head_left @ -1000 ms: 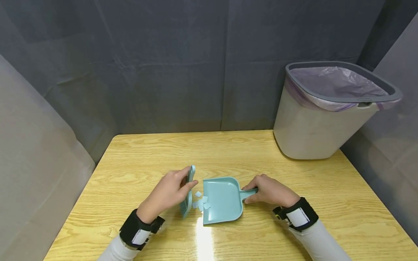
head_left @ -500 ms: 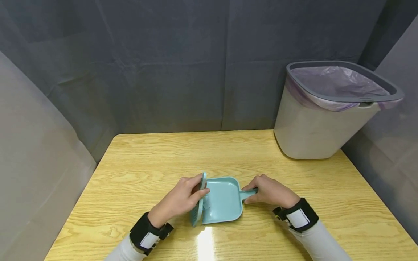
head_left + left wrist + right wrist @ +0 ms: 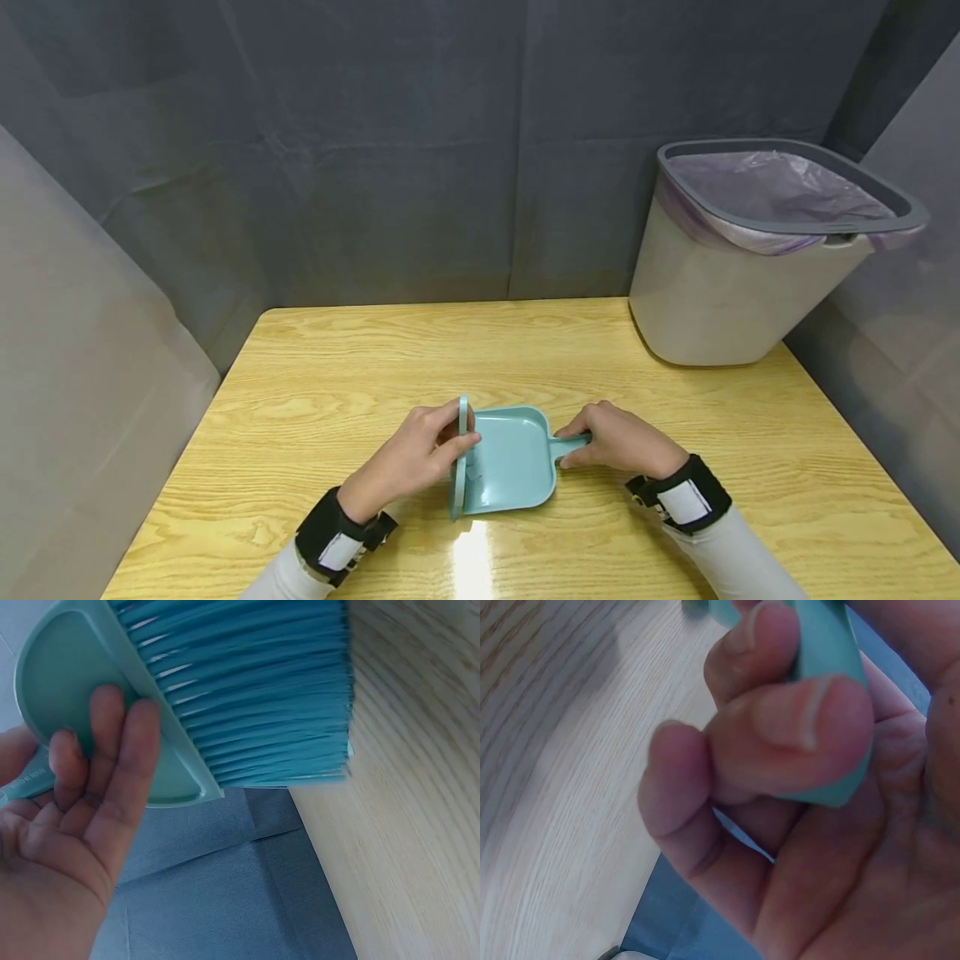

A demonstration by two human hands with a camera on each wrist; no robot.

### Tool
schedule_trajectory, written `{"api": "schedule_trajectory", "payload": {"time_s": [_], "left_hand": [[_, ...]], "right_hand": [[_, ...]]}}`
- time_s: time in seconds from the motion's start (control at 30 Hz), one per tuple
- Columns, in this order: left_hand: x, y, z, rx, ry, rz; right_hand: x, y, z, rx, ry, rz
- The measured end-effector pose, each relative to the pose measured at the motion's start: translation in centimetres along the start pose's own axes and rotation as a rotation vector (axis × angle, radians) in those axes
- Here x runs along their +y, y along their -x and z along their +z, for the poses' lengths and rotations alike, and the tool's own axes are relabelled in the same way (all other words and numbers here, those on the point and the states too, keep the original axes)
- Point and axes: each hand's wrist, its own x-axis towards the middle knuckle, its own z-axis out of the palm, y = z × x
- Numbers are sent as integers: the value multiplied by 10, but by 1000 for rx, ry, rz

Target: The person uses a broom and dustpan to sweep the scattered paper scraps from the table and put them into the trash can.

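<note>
My left hand (image 3: 408,458) grips a teal hand brush (image 3: 460,475) that stands upright at the dustpan's open left edge. In the left wrist view, the brush's blue bristles (image 3: 255,690) reach down to the wooden surface, and my fingers lie across its plastic head. A light teal dustpan (image 3: 517,462) rests flat on the table, its handle pointing right. My right hand (image 3: 622,437) holds that handle (image 3: 829,645) with curled fingers. Small pale scraps (image 3: 472,471) show faintly just inside the pan's edge, partly hidden by the brush and thumb.
A grey bin (image 3: 720,292) lined with a purplish bag stands at the table's back right corner. The wooden table (image 3: 337,358) extends around both hands. Dark cloth (image 3: 390,167) hangs behind it, with paler cloth at both sides.
My left hand has moved the brush right, up to the dustpan's edge, pushing the pale scraps onto the pan. Lately the brush has tilted more upright. My right hand and the dustpan have stayed put.
</note>
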Motion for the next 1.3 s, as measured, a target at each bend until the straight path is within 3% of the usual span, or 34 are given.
{"api": "schedule_trajectory", "payload": {"time_s": [0.5,0.8,1.1,1.3], "left_hand": [[2,0,-3,-7,61,-8],[2,1,-6,21,95,60],[-2,1,-23,153,46,155],[-3,0,-29,130,10,105]], "right_hand": [[2,-1,-1,-10,-38,-1],[8,-4,1,-6,-69,-32],[8,-5,0,-3,-64,-24],[8,-4,0,-2,-72,-19]]}}
